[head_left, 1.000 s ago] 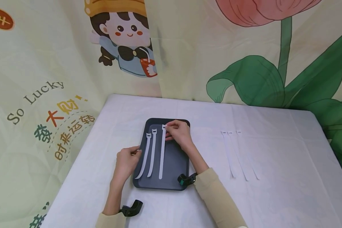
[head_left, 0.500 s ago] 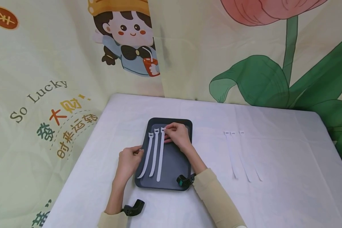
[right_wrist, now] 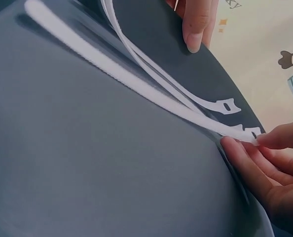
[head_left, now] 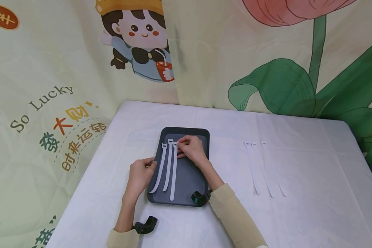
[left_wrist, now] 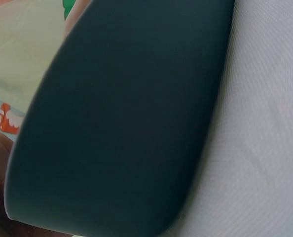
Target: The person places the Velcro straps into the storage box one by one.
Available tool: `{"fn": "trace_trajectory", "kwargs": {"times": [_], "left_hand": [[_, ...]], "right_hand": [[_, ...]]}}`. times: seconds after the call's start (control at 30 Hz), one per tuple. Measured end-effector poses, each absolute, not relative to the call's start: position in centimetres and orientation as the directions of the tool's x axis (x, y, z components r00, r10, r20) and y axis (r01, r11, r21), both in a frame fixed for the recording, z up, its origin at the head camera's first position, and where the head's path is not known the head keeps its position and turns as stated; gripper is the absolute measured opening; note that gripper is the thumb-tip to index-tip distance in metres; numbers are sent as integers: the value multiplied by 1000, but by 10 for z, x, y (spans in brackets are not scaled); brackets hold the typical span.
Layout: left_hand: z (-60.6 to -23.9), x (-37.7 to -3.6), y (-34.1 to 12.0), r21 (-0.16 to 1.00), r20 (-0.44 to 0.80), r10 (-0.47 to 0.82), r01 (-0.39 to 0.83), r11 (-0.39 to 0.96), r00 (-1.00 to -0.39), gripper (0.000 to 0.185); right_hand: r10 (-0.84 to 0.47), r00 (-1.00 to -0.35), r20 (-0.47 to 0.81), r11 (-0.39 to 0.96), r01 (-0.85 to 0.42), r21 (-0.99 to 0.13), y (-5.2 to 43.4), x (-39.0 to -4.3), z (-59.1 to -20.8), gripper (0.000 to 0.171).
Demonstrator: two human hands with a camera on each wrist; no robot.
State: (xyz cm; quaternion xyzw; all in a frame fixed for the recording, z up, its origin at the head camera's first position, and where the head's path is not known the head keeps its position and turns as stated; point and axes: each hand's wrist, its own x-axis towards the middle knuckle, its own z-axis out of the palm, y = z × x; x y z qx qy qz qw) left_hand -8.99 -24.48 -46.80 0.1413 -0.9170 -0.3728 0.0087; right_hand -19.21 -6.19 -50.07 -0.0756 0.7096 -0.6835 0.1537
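A dark grey tray (head_left: 193, 168) lies on the white-covered table. My left hand (head_left: 141, 174) grips its left rim; in the right wrist view the thumb (right_wrist: 197, 24) lies over the edge. The tray's dark side wall (left_wrist: 122, 113) fills most of the left wrist view, with fingers partly hidden at its lower left. With thumb and fingers, my right hand (head_left: 192, 150) pinches the slotted head of a white hook-and-loop cable tie (head_left: 173, 175). To its left, two more white cable ties lie lengthwise in the tray, a middle one (head_left: 168, 167) and a left one (head_left: 160, 167) with a curved tail.
Several thin white cable ties (head_left: 250, 165) lie on the white tablecloth (head_left: 313, 179) to the right of the tray, hard to see against it. A printed curtain (head_left: 201, 62) hangs behind the table and along its left side.
My right hand has brought its cable tie leftward and slightly toward me, close beside the middle one. The left hand stays on the rim. The head view has shifted a little.
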Motion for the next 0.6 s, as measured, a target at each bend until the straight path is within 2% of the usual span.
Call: {"fn": "trace_trajectory", "kwargs": {"times": [0.6], "left_hand": [[-468,-89,-246,686,-92,-271,-258,680,-958,31]], "right_hand": [[-321,-939,-121,119,87,-989,-61,-190,-493,21]]}}
